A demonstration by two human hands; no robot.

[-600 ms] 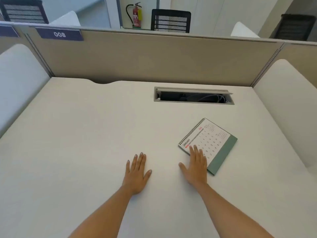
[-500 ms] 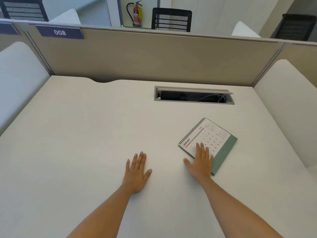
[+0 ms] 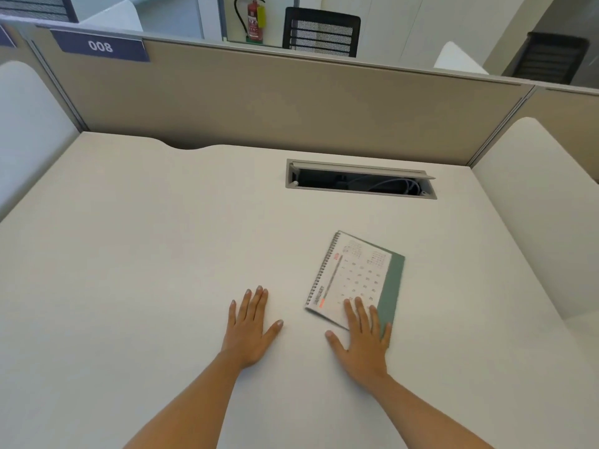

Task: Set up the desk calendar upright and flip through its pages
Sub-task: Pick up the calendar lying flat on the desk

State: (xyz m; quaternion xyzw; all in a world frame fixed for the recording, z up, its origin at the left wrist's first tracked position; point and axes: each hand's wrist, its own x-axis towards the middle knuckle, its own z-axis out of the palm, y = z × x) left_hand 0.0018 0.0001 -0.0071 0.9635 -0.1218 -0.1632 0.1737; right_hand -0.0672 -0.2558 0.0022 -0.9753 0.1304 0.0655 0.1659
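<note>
The desk calendar [image 3: 358, 273] lies flat on the white desk [image 3: 146, 270], right of centre. It has a spiral binding along its left edge, a white month page on top and a green base showing on the right. My right hand [image 3: 363, 341] lies flat with its fingers spread on the calendar's near corner, pressing on it without gripping. My left hand [image 3: 249, 325] rests palm down on the bare desk, a little left of the calendar and not touching it.
An open cable tray slot [image 3: 359, 181] with wires sits in the desk behind the calendar. A beige partition [image 3: 275, 102] with a "008" label [image 3: 100, 46] closes the back. White side panels [image 3: 534, 205] flank the desk.
My right hand has slid right along the calendar's near edge, and the calendar has turned so its spiral edge points more away from me. My left hand has stayed put.
</note>
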